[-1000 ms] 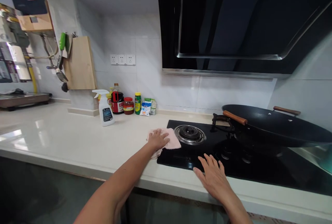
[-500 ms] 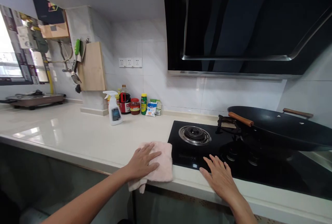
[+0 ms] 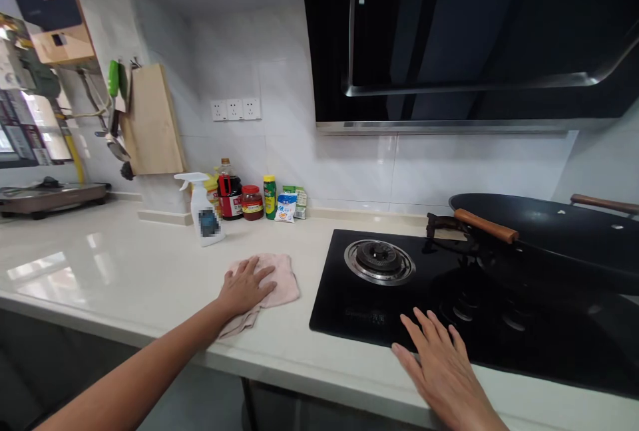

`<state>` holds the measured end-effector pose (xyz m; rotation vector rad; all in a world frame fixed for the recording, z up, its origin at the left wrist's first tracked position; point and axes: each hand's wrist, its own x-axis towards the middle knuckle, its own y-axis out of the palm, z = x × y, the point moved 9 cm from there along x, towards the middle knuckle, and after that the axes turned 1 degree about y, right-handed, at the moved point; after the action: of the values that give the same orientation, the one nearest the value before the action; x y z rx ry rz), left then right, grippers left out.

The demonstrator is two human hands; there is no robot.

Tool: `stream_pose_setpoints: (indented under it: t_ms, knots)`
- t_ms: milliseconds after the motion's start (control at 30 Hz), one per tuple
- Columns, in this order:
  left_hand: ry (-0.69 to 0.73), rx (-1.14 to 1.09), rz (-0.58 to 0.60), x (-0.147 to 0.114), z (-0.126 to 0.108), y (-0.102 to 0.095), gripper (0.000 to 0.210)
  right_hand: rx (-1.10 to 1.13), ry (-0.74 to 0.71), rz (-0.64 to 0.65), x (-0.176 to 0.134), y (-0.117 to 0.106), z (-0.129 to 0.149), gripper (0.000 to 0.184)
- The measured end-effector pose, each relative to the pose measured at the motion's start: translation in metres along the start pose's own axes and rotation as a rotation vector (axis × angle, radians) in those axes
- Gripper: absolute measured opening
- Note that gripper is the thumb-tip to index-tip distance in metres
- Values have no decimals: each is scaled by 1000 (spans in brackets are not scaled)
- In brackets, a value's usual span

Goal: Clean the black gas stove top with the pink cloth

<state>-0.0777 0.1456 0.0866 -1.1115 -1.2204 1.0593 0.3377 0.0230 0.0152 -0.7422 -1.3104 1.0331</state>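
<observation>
My left hand (image 3: 244,288) lies flat with its fingers spread, pressing on a pale pink cleaning cloth (image 3: 280,279). The cloth rests on the white countertop (image 3: 164,278), left of the black gas hob (image 3: 359,304), and part of it is folded under near my wrist. At the hob's front edge is my right hand (image 3: 439,358), fingers apart and holding nothing. Whether its fingertips touch the glass I cannot tell. Beyond the cloth stands a white spray bottle (image 3: 202,208), upright.
A black wok (image 3: 554,231) with wooden handles sits on the hob's right side, and a bare burner (image 3: 379,260) is at the left. Along the wall stand a dark sauce bottle (image 3: 229,191), jars and packets. The range hood (image 3: 449,38) overhangs the hob.
My left hand and the cloth have slid left and back from the counter's front edge, away from the hob. The view has shifted; my right hand stays by the hob's front edge.
</observation>
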Motion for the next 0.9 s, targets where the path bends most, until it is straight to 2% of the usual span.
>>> stream_pose_setpoints:
  t_ms: [167,367,533,633,700,800,900]
  knots:
    - [44,5,-4,73,-36,13,57,25,5,27,-1,3,-5,71]
    - [63,-13,-10,157,-92,26,59,87,-28,83,-3,3,-5,65]
    - [64,-33,5,206,-132,33,58,116,-27,102,-1,0,-4,63]
    - [64,-38,15,215,-141,36,57,121,-7,113,1,-4,0,61]
    - [78,-38,25,211,-142,36,56,112,22,105,2,-8,2,60]
    - [105,-33,31,189,-141,33,54,98,47,83,3,-16,6,59]
    - [131,-24,23,154,-139,27,51,86,48,79,2,-22,9,59]
